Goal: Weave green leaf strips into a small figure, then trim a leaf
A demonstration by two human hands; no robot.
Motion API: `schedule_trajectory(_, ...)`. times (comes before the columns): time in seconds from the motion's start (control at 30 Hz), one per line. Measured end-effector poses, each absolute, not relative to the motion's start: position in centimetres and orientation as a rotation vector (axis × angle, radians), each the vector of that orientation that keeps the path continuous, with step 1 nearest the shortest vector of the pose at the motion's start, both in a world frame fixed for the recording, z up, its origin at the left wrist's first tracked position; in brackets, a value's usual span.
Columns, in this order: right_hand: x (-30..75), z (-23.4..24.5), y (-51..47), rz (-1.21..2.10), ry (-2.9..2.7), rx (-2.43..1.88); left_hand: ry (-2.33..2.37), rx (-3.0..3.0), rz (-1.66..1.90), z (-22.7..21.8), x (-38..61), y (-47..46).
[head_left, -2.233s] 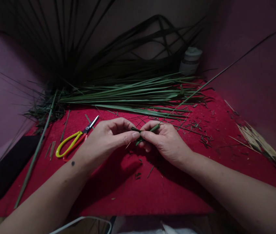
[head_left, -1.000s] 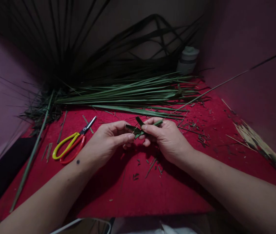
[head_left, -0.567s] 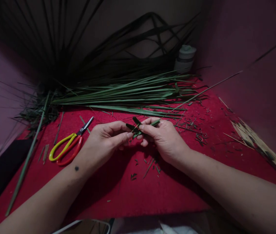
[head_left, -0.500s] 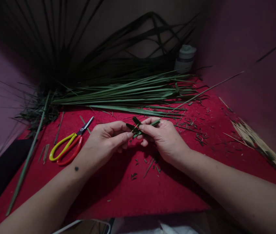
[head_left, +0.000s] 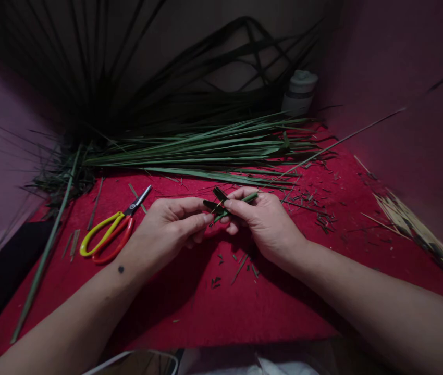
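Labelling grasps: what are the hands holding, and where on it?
A folded green leaf strip, pinched at its folded end between the left hand and right hand.

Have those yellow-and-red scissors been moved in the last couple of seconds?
No. The scissors lie beside the same leaf scrap on the red cloth, blades pointing the same way; only the camera shifted.

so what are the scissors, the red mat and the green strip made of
Scissors: bright metal blades, handles probably plastic-coated, glossy yellow and red.
Mat: likely felt or similar cloth, matte and fuzzy.
Strip: seems a fresh leaf, flat, green, like the leaves behind.
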State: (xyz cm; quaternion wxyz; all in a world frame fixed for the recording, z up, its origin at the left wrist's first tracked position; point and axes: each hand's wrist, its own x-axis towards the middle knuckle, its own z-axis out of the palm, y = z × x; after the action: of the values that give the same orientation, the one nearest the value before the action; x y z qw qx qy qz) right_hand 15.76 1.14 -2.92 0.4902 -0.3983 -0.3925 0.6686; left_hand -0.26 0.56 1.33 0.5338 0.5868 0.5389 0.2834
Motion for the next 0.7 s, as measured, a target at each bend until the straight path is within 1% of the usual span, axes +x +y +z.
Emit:
schedule_trajectory(0.37, 15.78, -2.68, 1.05, 1.545, -1.057, -1.013, 1.296, 1.404, 0.639, 1.12, -0.63, 0.58)
schedule_trajectory(0.57, 15.77, -2.89, 0.93, 1.410, -1.159, -1.058, 1.318, 1.412, 0.655, 1.21, -0.44, 0.37)
schedule_trajectory(0.7, 15.67, -2.83, 1.06, 1.427, -1.107, -1.069, 1.327, 1.421, 0.684, 1.39, -0.03, 0.19)
